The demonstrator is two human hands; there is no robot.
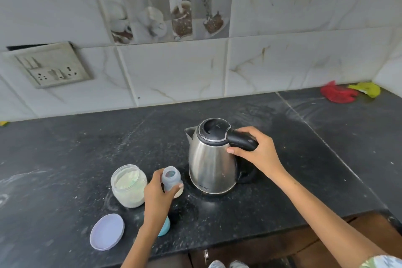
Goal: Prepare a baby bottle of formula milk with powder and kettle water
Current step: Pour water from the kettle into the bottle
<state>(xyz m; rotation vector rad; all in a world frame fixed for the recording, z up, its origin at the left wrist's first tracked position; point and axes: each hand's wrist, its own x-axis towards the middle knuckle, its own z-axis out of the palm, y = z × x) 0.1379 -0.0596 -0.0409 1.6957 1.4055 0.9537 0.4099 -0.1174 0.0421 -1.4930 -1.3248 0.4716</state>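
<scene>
A steel kettle with a black lid stands upright on the dark counter, spout to the left. My right hand is wrapped round its black handle. Left of the kettle, my left hand grips an open baby bottle that stands on the counter with pale powder at its bottom. An open clear jar of formula powder sits just left of the bottle. A teal bottle cap peeks out from under my left wrist.
The jar's lilac lid lies near the counter's front edge. A wall socket is at the back left. Red and yellow cloths lie in the far right corner. Powder dust speckles the counter.
</scene>
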